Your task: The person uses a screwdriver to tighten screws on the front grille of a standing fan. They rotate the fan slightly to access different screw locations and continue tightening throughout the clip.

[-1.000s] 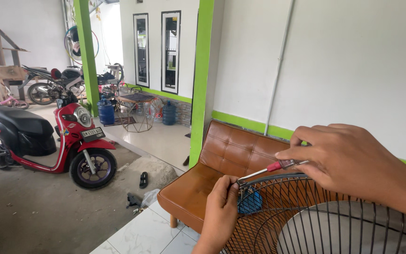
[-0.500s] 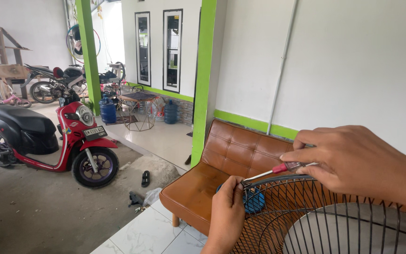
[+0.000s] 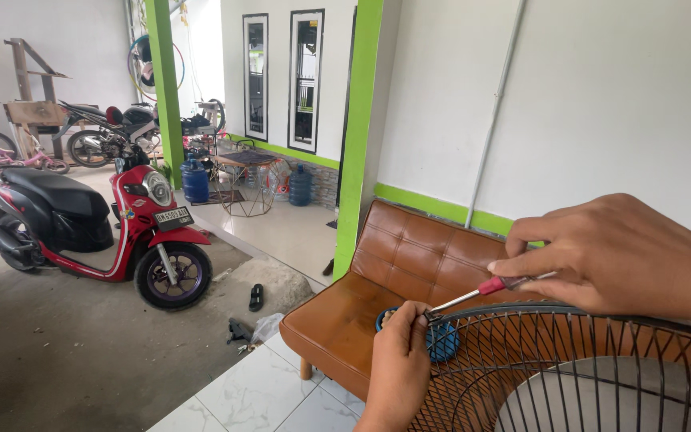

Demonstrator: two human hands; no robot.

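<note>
A black wire fan guard (image 3: 569, 376) fills the lower right of the head view. My left hand (image 3: 399, 364) pinches its rim at the left end, fingers closed on the wire. My right hand (image 3: 613, 256) holds a thin screwdriver (image 3: 481, 292) with a red collar; its metal tip points left and meets the rim right by my left fingertips. A round blue object (image 3: 443, 340) shows behind the wires on the sofa.
A brown leather sofa (image 3: 361, 308) stands against the white wall beside a green pillar (image 3: 357, 136). A red and black scooter (image 3: 89, 228) is parked on the concrete at left. Sandals (image 3: 256, 296) lie near the tiled step. More motorbikes and blue water jugs are farther back.
The view has shifted slightly; both hands stay on the guard rim and screwdriver, with the screwdriver tip still at the rim by my left fingers.
</note>
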